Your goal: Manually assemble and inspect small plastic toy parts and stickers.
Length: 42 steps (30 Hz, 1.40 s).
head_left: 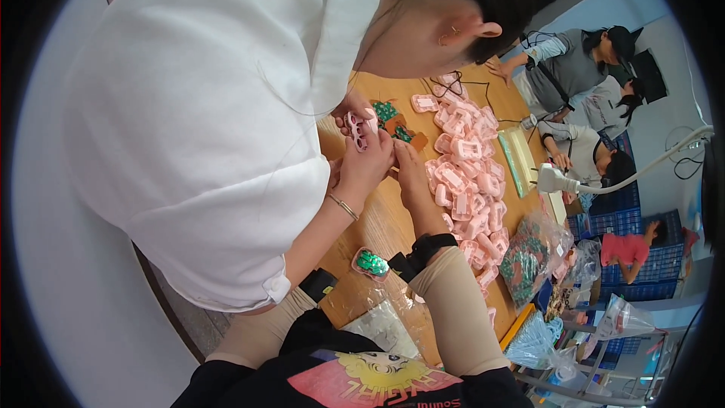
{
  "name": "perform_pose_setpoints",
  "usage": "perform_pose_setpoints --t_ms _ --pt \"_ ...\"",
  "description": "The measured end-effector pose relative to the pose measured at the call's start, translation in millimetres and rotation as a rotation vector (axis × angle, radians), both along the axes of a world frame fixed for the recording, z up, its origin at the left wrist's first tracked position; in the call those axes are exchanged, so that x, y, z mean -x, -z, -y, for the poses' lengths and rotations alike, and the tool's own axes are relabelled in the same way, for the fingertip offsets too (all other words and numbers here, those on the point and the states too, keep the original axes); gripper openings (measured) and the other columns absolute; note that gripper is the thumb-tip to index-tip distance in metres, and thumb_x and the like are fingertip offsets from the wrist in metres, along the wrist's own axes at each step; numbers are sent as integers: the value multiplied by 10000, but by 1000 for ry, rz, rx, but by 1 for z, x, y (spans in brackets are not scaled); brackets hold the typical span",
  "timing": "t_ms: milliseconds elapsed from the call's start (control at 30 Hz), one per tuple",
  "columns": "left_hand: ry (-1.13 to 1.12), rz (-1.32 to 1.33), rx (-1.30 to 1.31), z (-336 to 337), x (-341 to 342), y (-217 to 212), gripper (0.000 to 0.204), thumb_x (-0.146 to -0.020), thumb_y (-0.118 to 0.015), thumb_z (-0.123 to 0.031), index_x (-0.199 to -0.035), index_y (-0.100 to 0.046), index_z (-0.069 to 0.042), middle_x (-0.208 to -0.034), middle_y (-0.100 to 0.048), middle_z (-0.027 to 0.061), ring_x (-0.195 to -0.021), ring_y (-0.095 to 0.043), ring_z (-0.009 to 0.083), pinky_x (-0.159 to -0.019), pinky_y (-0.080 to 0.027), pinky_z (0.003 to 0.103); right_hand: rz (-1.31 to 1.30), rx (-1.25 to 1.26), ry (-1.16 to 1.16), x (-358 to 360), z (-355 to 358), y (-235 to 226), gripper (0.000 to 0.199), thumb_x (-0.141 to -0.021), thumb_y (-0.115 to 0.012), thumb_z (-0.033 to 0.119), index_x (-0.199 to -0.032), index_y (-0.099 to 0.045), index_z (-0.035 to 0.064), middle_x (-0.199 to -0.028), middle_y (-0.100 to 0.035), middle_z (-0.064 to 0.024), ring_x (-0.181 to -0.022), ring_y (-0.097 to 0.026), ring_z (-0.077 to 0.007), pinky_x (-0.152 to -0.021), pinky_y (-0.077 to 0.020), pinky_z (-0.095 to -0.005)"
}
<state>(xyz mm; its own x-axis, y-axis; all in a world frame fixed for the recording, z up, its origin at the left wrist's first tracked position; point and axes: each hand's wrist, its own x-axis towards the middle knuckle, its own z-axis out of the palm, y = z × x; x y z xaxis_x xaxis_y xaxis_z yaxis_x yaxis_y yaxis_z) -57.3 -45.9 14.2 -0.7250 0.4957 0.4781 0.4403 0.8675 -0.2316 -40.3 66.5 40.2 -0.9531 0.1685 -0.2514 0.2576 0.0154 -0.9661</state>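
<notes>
My right hand (412, 180) reaches in from below, a black band round its wrist. Its fingers are bent against the hand of a co-worker in white, and what they hold, if anything, is hidden. My left forearm (262, 335), in a beige sleeve, passes behind the co-worker's arm, which covers my left hand. The co-worker's hand (365, 162), below a bracelet, grips a small pink plastic part with openings (357, 133). Beyond these hands lie small green pieces (386, 112) on brown material. Nearer me sits a pink shell (356, 265) filled with green pieces.
A long heap of pink plastic shells (467, 149) covers the table's right side. Past it are a flat clear-and-green package (516, 162) and a plastic bag (531, 258). A white plug (557, 179) hangs at right. Clear plastic (384, 326) lies near me. Several people work farther off.
</notes>
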Motion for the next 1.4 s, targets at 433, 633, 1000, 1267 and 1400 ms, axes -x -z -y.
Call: perform_pose_setpoints --t_ms 433,633,1000,1267,1400 --pt "23 -288 407 7 5 14 412 -809 -582 -164 -1202 -478 -94 -1170 -477 92 -1137 -423 193 -793 -484 408 90 -85 11 27 4 -6 270 -896 -522 314 -1055 -585 106 -920 -597 -3 -816 -560 -101 -657 -464 -256" --pt "21 -130 77 3 -5 18 332 -858 -468 -158 -1177 -530 -90 -1189 -501 77 -1115 -474 216 -850 -423 553 74 -35 -30 25 9 -11 285 -867 -565 314 -992 -602 60 -852 -605 -20 -736 -560 -100 -609 -454 -243" --pt "-76 -74 207 9 -10 27 342 -849 -532 -281 -1123 -522 -75 -1132 -488 114 -1100 -441 230 -916 -396 367 227 -174 -219 41 17 -12 208 -789 -655 260 -825 -617 58 -715 -597 -6 -564 -529 -84 -499 -409 -211" --pt "147 -341 752 28 -39 13 433 -628 -773 -357 -834 -522 -71 -884 -501 110 -886 -462 201 -710 -453 307 487 -173 -439 20 13 -30 214 -805 -654 231 -879 -623 33 -737 -613 -12 -615 -575 -87 -539 -453 -219" --pt "279 -234 670 30 -69 10 444 -609 -779 -359 -823 -509 -79 -899 -486 107 -872 -458 192 -756 -453 316 549 -101 -487 -10 -3 -7 235 -810 -655 241 -914 -623 32 -773 -623 -13 -653 -583 -86 -583 -465 -217"
